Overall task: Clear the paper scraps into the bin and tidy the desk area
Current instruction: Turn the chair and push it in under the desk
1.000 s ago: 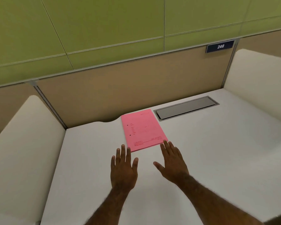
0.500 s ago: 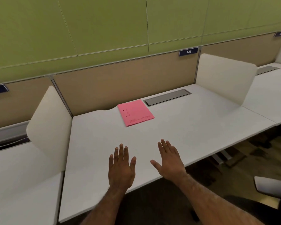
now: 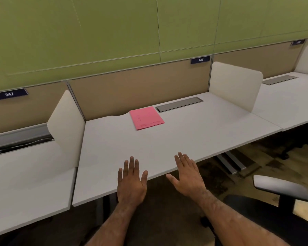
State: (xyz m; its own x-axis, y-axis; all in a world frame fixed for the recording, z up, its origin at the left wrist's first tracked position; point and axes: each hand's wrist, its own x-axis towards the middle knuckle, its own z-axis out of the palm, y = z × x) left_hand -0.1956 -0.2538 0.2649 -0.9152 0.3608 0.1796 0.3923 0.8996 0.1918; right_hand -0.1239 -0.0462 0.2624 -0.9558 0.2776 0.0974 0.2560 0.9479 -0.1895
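Pink paper folder (image 3: 146, 120) lies flat on the white desk (image 3: 194, 139), well beyond both hands and a little nearer the left one. The left hand (image 3: 132, 181) and right hand (image 3: 188, 176) hover spread and empty over the desk's near edge. It looks light, thin and floppy, probably hard to pinch flat; sliding it toward the edge and lifting by its near corner seems best.

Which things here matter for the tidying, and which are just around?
Job: pink folder, desk, left hand, right hand; both open, empty.
Around: chair, dividers, cable tray, sign 248.
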